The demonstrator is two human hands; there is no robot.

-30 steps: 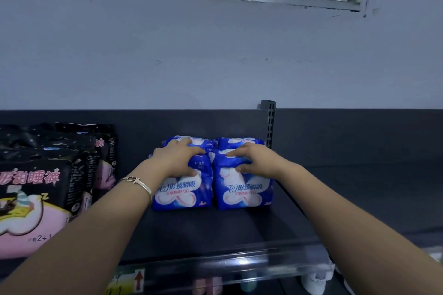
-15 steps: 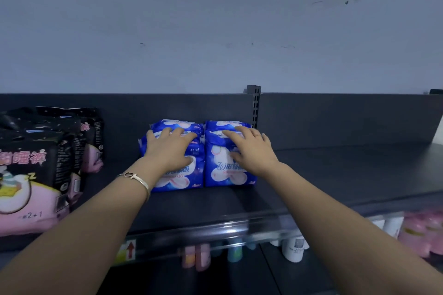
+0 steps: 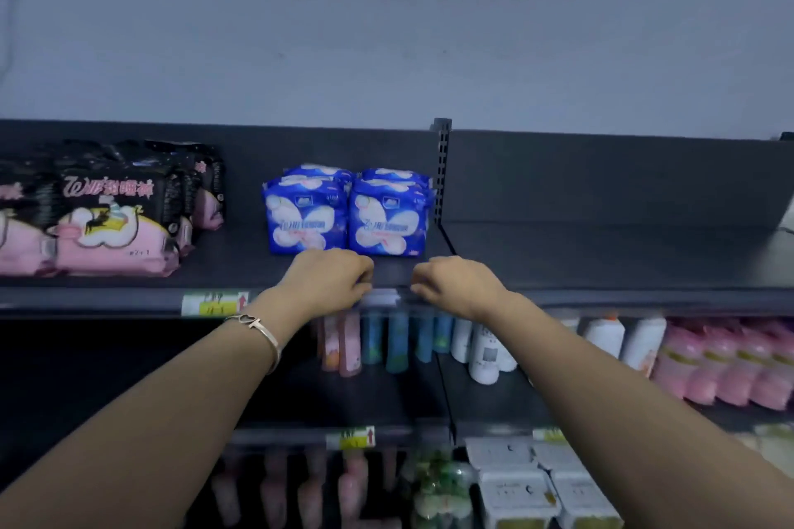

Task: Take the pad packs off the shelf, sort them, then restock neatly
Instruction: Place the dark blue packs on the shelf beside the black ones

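Just past the knuckles of both hands, the blue pad packs (image 3: pixel 348 213) stand on the top shelf (image 3: pixel 601 262). The two front packs are side by side and touching, faces forward, with more of the same blue showing behind them. A strip of dark shelf surface shows between the packs and the hands.

The left hand (image 3: pixel 328 281) and the right hand (image 3: pixel 457 281) hover at the shelf's front edge, near each other but apart, backs up. Their fingers are loosely curled and neither has hold of anything. Whether the fingertips touch the front lip I cannot tell, since that spot is blurred. A bracelet (image 3: pixel 258 329) circles the left wrist.

Out to the left of the left hand, well apart from the blue ones, black-and-pink packs (image 3: pixel 116 219) crowd the shelf close to its front edge. A price tag (image 3: pixel 215 304) sits on the lip between them and the hand.

Beyond the right hand a slotted upright post (image 3: pixel 441 172) rises at the back, just beside the right blue pack. From there the shelf surface runs off to the right, open room all the way to its end.

Under the hands, on the next shelf down, coloured tubes (image 3: pixel 374 339) and white bottles (image 3: pixel 485 352) stand in a row. Pink packs (image 3: pixel 722 369) fill the space further right, past the right arm.
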